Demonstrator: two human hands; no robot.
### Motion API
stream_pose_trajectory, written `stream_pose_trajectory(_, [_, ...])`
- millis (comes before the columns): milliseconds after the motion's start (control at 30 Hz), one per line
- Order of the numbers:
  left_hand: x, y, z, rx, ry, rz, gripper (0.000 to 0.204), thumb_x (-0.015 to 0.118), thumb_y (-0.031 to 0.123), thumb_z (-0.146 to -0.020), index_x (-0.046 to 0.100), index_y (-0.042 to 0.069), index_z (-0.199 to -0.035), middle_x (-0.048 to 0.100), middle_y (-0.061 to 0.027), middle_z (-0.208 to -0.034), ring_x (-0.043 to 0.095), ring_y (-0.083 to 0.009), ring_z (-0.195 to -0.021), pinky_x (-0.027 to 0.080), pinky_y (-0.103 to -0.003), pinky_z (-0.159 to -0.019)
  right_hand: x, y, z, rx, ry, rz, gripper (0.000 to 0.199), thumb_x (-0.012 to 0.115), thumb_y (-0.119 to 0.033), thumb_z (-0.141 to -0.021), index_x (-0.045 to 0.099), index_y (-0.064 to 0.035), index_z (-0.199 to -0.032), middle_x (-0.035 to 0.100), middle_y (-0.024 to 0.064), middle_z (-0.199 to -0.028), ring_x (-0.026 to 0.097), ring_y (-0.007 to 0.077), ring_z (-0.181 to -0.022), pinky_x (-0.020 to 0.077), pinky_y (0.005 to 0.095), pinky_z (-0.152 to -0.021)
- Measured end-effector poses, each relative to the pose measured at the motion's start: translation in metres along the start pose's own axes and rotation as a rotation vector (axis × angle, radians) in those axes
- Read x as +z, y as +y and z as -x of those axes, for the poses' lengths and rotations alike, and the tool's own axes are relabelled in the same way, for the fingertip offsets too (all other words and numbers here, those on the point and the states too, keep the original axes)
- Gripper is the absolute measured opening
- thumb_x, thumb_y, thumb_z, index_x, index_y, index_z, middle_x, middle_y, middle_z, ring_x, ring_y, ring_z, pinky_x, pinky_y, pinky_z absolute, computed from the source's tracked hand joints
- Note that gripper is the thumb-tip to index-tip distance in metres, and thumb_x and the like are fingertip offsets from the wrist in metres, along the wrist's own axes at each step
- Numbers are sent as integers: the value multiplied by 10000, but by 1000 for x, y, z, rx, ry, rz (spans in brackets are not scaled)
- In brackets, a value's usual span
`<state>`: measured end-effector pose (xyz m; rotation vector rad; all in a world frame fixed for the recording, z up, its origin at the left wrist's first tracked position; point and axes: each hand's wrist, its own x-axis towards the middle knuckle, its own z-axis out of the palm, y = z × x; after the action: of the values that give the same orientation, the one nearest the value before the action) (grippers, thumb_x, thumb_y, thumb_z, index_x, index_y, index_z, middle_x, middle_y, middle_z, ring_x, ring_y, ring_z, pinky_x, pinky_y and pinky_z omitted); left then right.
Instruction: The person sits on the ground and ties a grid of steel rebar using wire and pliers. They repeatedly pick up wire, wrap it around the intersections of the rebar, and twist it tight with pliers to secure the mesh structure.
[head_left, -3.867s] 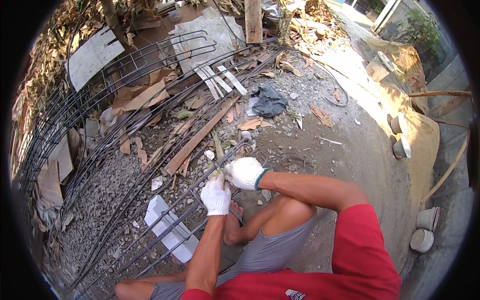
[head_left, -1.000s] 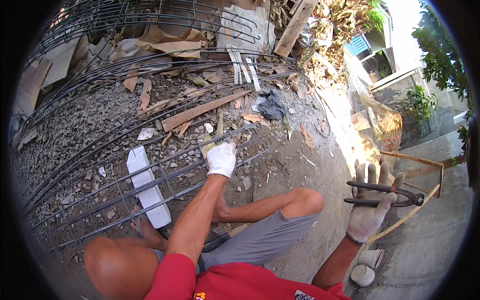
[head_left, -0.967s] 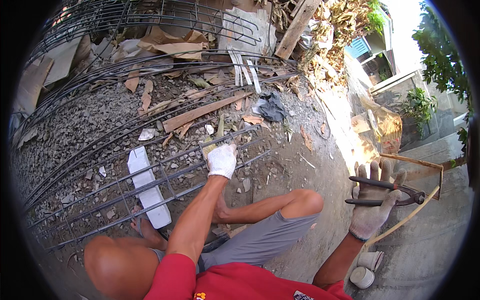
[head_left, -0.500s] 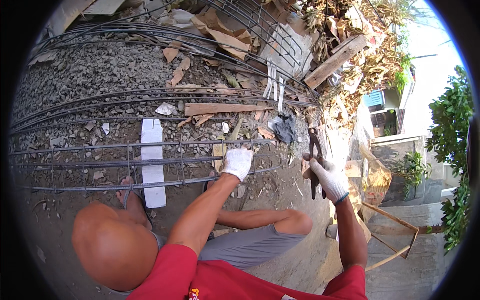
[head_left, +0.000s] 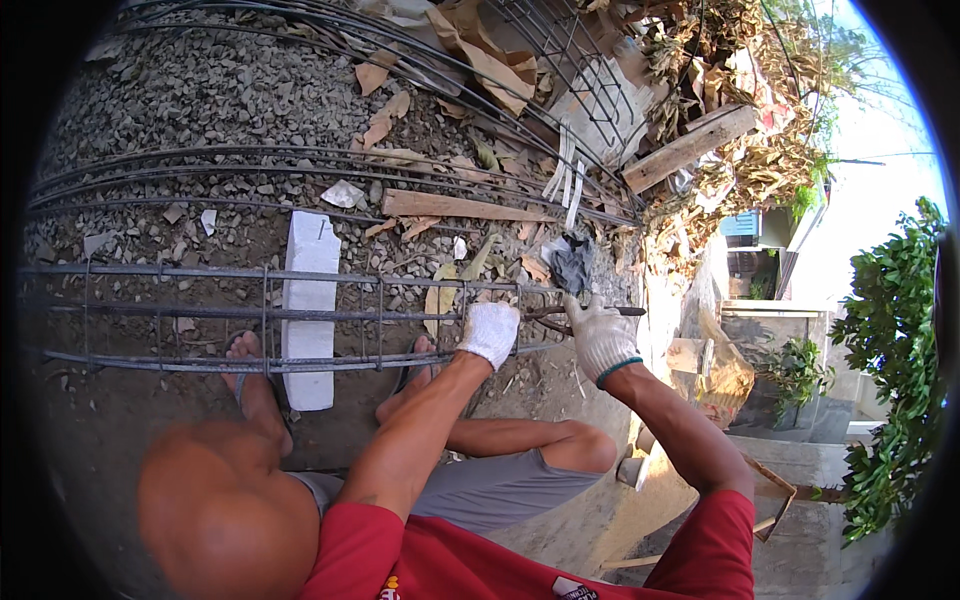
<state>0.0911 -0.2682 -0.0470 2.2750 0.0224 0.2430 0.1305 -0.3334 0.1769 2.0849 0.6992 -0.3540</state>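
A long cage of steel bars with square wire ties (head_left: 265, 318) lies across in front of me. My left hand (head_left: 490, 333), in a white knit glove, is closed at the cage near its right end; whatever its fingers grip is hidden. My right hand (head_left: 606, 340), gloved too, is wrapped round dark metal pincers (head_left: 630, 311). The pincers lie sideways, jaws toward the cage's right end, just right of my left hand. Whether the jaws bite on anything cannot be made out. A notched white block (head_left: 312, 340) sits beneath the cage.
Loose bars (head_left: 230, 152) run over gravel (head_left: 210, 95) beyond the cage. A wooden strip (head_left: 460, 206), a black crumpled bag (head_left: 570, 265) and a plank (head_left: 690, 150) lie past my hands. Another bar cage (head_left: 590, 70) rests at the back. My sandalled feet are close to the cage.
My right hand has come left and turned the pincers from upright to sideways, bringing them to the cage's end. My left hand stays near the cage's right end. The view has shifted slightly.
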Motion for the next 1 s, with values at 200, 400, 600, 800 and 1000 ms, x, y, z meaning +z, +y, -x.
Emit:
stream_pose_trajectory(200, [3, 1, 0, -48, -22, 25, 163, 595, 167, -891, 740, 93, -877, 722, -140, -853, 742, -318, -844, 585, -475, -687, 8, -4, -6, -39, -78, -23, 361, 604, -83, -928, 590, -77, -1289, 670, 252, -1174, 716, 409, -1053, 588, 535, -855])
stream_pose_trajectory(400, [1, 1, -1, -53, -30, 7, 168, 591, 157, -900, 748, 104, -877, 736, -136, -864, 749, -312, -823, 589, -463, -690, 13, 2, -16, -132, -24, 76, 262, 542, -150, -954, 695, -94, -1160, 744, 222, -1010, 712, 455, -1061, 396, 723, -1036])
stream_pose_trajectory(600, [-5, 1, -2, -78, -61, 10, 175, 587, 156, -904, 754, 107, -885, 743, -143, -866, 756, -309, -826, 591, -464, -700, -7, 9, -27, -156, -271, -127, 297, 568, -237, -956, 725, -50, -1125, 751, 245, -1028, 733, 423, -1006, 540, 569, -939])
stream_pose_trajectory(800, [-2, 0, -2, -57, -42, 45, 175, 587, 148, -898, 754, 101, -884, 740, -156, -867, 755, -322, -827, 589, -473, -700, -23, 26, -62, -30, -772, -362, 426, 599, -384, -986, 704, 29, -991, 726, 204, -841, 731, 328, -671, 609, 441, -588])
stream_pose_trajectory(1000, [3, 0, -1, -49, -65, 20, 175, 575, 147, -904, 740, 89, -888, 729, -160, -861, 746, -335, -816, 582, -479, -695, 20, 32, -38, 110, -924, -926, 376, 561, -355, -1052, 591, 19, -1020, 635, 97, -690, 654, 214, -523, 593, 417, -431])
